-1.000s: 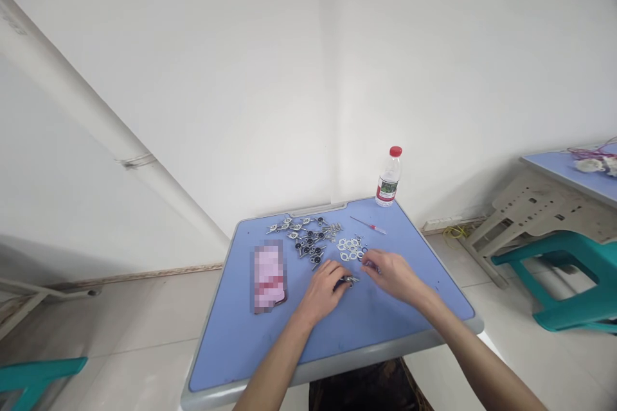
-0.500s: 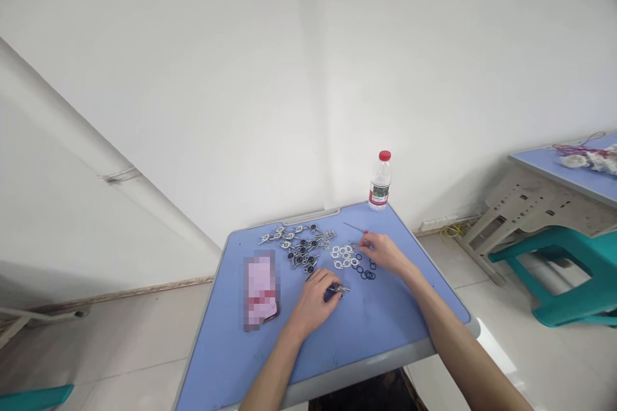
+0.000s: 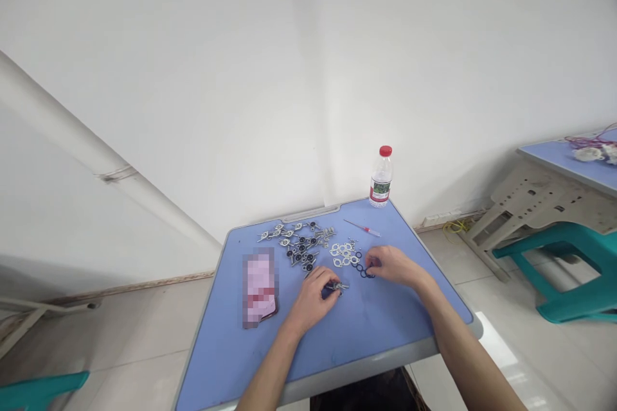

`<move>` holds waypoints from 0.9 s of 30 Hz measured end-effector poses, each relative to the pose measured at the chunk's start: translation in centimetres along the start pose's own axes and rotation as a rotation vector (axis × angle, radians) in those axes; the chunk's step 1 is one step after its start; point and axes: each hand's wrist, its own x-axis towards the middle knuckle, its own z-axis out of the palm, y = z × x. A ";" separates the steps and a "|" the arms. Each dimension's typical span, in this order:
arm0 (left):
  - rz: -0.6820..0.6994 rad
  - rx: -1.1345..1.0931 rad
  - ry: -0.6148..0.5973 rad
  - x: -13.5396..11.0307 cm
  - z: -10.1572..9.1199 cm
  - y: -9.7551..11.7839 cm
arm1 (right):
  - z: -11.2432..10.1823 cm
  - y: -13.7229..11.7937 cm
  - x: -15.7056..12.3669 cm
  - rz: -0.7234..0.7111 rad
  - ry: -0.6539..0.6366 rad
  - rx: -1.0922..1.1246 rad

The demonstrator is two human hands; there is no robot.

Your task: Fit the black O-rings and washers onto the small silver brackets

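Observation:
My left hand (image 3: 313, 295) is closed around a small metal fitting (image 3: 341, 286), whose silvery end sticks out past the thumb; the rest is hidden by the fingers. Bent fingers of my right hand (image 3: 389, 264) come together over the black O-rings (image 3: 361, 271); whether a ring is between them is hidden. Just left of that hand lie several flat metal flange plates (image 3: 344, 255), with tiny screws (image 3: 353, 243) behind them. Beyond my left hand is a loose group of metal fittings with black round parts (image 3: 301, 248).
A red-and-clear screwdriver (image 3: 364, 228) lies behind the plates. A red-capped water bottle (image 3: 380, 180) stands at the back right corner of the blue table (image 3: 385, 334). A blurred-out pink phone-like object (image 3: 260, 286) lies at left. A green stool (image 3: 569, 282) is at right.
My right hand has moved from beside the screwdriver and screws toward me, onto the O-rings. The screwdriver's handle is now uncovered. My left hand keeps its hold on the fitting.

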 end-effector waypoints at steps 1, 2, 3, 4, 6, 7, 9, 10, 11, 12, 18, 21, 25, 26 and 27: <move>0.000 -0.001 0.001 0.0 0.0 0.0 | 0.1 0.1 0.0 0.001 -0.007 -0.008; 0.000 -0.003 0.004 0.0 0.0 0.0 | 0.2 0.1 0.0 0.000 -0.015 -0.011; -0.001 -0.005 0.006 0.0 0.0 0.0 | 0.3 0.2 0.0 -0.002 -0.021 -0.011; -0.001 -0.007 0.008 0.0 0.0 0.0 | 0.3 0.2 0.0 -0.004 -0.026 -0.009; 0.000 -0.011 0.009 0.0 -0.1 0.1 | 0.2 0.2 0.0 -0.009 -0.027 0.000; 0.000 -0.014 0.008 0.0 -0.1 0.2 | 0.1 0.2 0.0 -0.010 -0.018 0.011; -0.002 -0.020 0.005 -0.1 -0.1 0.3 | -0.2 0.1 -0.1 -0.008 0.010 0.052; -0.003 -0.023 0.005 -0.1 -0.2 0.3 | -0.3 0.0 -0.1 -0.006 0.025 0.084; -0.003 -0.026 0.004 -0.1 -0.2 0.3 | -0.3 -0.1 -0.1 -0.004 0.036 0.121; -0.001 -0.027 0.003 -0.1 -0.2 0.3 | -0.4 -0.2 -0.1 -0.002 0.042 0.160; 0.005 -0.028 0.010 -0.1 0.0 0.0 | 0.4 -1.2 0.1 -0.043 0.036 0.369; 0.009 -0.036 0.022 -0.1 0.1 -0.1 | 1.3 -2.1 0.1 -0.109 0.053 0.354; 0.004 -0.046 0.020 -0.1 0.1 0.0 | 2.0 -3.4 -0.2 -0.253 0.017 0.245; 0.002 -0.049 0.019 -0.1 0.1 0.1 | 2.1 -3.6 -0.3 -0.276 -0.004 0.219; 0.000 -0.050 0.020 -0.1 0.0 0.1 | 2.1 -3.7 -0.3 -0.296 -0.027 0.198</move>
